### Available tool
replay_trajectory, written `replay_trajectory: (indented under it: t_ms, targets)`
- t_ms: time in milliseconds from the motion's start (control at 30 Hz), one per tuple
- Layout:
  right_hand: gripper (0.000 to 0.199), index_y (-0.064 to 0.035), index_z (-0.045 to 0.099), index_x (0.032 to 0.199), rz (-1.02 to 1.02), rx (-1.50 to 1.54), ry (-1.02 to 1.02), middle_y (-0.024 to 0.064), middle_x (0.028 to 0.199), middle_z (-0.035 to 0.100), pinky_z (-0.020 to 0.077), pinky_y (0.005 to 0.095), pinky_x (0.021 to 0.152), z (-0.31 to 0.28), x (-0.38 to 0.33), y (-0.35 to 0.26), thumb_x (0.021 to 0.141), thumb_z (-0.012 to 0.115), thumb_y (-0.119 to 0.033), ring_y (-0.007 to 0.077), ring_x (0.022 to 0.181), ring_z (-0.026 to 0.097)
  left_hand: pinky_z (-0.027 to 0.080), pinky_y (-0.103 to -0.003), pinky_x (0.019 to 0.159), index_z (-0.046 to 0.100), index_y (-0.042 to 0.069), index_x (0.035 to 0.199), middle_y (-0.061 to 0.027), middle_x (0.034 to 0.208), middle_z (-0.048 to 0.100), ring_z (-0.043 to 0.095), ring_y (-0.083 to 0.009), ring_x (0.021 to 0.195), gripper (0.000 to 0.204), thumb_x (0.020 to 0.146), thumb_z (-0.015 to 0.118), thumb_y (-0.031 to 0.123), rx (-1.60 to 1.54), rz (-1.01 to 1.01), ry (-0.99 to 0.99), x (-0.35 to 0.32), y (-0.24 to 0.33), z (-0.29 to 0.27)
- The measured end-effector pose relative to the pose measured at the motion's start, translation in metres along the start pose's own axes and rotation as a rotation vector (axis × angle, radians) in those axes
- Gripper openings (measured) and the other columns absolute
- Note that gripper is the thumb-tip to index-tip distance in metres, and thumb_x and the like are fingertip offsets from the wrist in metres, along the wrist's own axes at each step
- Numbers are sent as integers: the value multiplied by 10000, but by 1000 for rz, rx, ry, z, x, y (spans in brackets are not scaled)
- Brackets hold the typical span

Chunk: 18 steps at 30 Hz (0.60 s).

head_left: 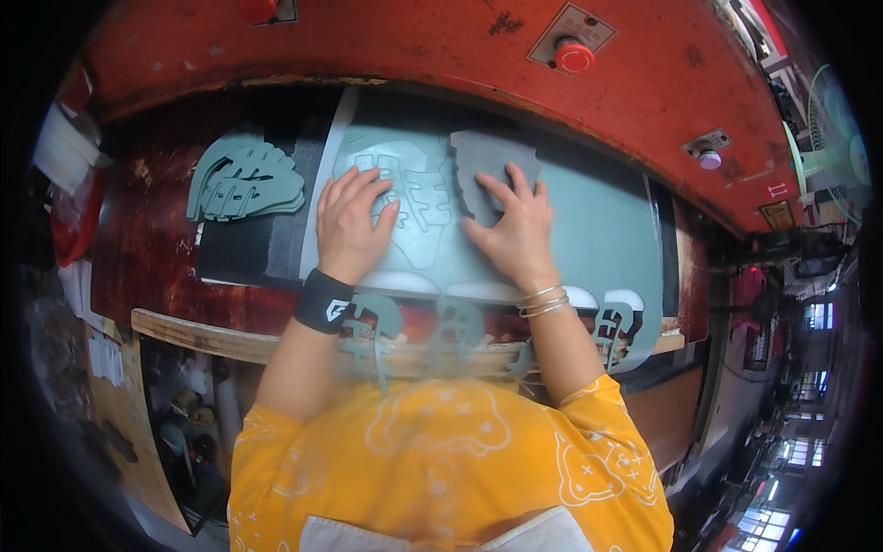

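Observation:
A pale green sheet lies on the bench, with cut shoe-upper-like shapes showing in its left part. My left hand, a black band at its wrist, rests there, fingers apart and fingertips on the cut shapes. A grey, wavy-edged cutting die sits to their right on the sheet. Over its near part is my right hand, with bangles at the wrist. Its thumb is at the die's near left edge, its fingers spread over the top and right side. The die's underside is hidden.
Stacked green cut pieces lie at the left on a black board. A red machine beam spans the far side, bearing a red push button. Cut-out sheet scraps hang over the wooden front edge. A green fan stands far right.

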State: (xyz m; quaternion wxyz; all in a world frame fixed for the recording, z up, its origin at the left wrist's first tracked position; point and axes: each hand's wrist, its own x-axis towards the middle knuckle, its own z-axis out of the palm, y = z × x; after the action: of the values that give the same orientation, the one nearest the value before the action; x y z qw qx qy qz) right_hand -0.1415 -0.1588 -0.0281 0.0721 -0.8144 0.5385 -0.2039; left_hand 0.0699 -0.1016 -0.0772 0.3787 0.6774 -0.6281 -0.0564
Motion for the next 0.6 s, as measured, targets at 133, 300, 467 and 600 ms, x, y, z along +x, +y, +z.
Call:
replay_trajectory:
  t_ms: [133,300,467,600]
  targets:
    - [568,-188,625,1175,34,-11,9,172,1371,408,298,533,1013,4,-2,-9,630,757,-275,487,1229,309,235,-454,1101,669,86,1039,-90,1216,591,446,-297,1237,279,807,650,240,-16,-6,-2,-3,1,-2]
    - [558,-159,603,1196,7,23,-63,189,1356,424,280,530,1037,0,0,-1,677,761,-288,484,1252,313,220,-464,1108,668,73,1021,-100,1205,593,442,-303,1244,264,794,664,209,-42,-1,-12,0,5,-8]
    - [542,-91,559,1239,57,324,152,214,1358,419,260,457,1082,-29,-11,58,756,726,-270,378,1312,319,400,-409,947,657,43,955,-109,1027,634,556,-296,1062,165,811,643,122,-501,-188,-246,-29,31,-39]
    - [580,-50,442,1337,78,151,526,239,1420,316,236,459,1092,-60,-35,117,835,654,-245,377,1332,290,470,-289,708,640,11,885,-105,845,616,591,-199,796,91,815,640,69,-723,-123,-485,-100,67,-48]
